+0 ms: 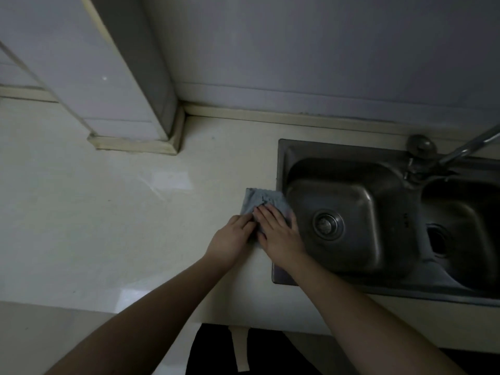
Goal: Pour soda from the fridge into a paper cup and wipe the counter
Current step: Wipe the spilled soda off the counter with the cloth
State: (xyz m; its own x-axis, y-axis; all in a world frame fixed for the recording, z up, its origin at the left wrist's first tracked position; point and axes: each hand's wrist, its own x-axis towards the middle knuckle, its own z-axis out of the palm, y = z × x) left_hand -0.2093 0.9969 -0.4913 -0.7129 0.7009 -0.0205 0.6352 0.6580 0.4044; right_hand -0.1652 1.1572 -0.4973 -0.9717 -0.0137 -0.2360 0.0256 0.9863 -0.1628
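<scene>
A grey-blue cloth (259, 199) lies on the pale counter (108, 212), right at the left rim of the steel sink (282, 163). My right hand (278, 234) rests flat on the cloth with fingers spread, covering its near part. My left hand (230, 239) touches the cloth's left edge, fingers curled onto it. No soda or paper cup shows in this view.
The double-bowl sink has a drain (328, 224) in its left bowl and a tap (433, 155) at the back right. A tiled column (108, 77) juts onto the counter at the back left. A wet sheen (165, 180) marks the counter's middle.
</scene>
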